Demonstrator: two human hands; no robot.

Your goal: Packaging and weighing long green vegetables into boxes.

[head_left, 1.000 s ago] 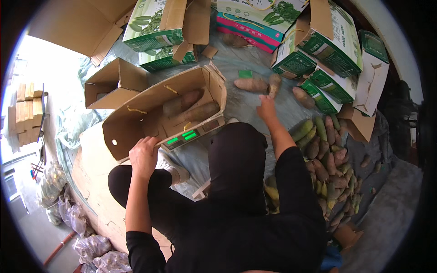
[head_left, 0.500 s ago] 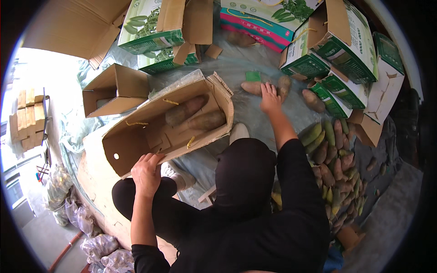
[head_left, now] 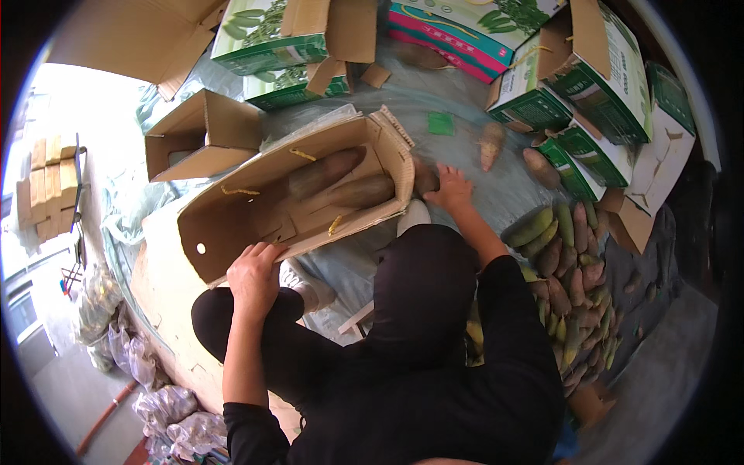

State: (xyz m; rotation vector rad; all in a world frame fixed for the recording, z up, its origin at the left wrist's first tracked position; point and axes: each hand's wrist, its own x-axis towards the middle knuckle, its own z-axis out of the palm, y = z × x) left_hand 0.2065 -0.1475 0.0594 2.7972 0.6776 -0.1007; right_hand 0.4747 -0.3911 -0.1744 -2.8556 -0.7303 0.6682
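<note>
An open cardboard box (head_left: 232,221) with yellow cord handles lies in front of me, with two long brownish root vegetables (head_left: 329,172) (head_left: 358,191) inside. My left hand (head_left: 254,275) grips the box's near edge, fingers over the rim. Just beyond the box's right end is my right hand (head_left: 453,188), its fingers spread. Beside those fingers lies another root vegetable (head_left: 424,177), partly hidden by the hand and the box wall; it appears to be touched, not gripped. Farther right on the plastic sheet rest two more root vegetables (head_left: 490,146) (head_left: 541,168).
A pile of green and reddish root vegetables (head_left: 570,271) lies at the right. Green-and-white printed cartons (head_left: 593,77) stand far right, others (head_left: 271,54) far left, beside a smaller open brown box (head_left: 205,136). A green scrap (head_left: 441,123) lies on the sheet. Plastic bags (head_left: 167,407) sit lower left.
My right hand has come nearer and left, toward the box's right end; the vegetable it was on now lies by that end. My left hand still holds the box edge. The view has shifted slightly.
</note>
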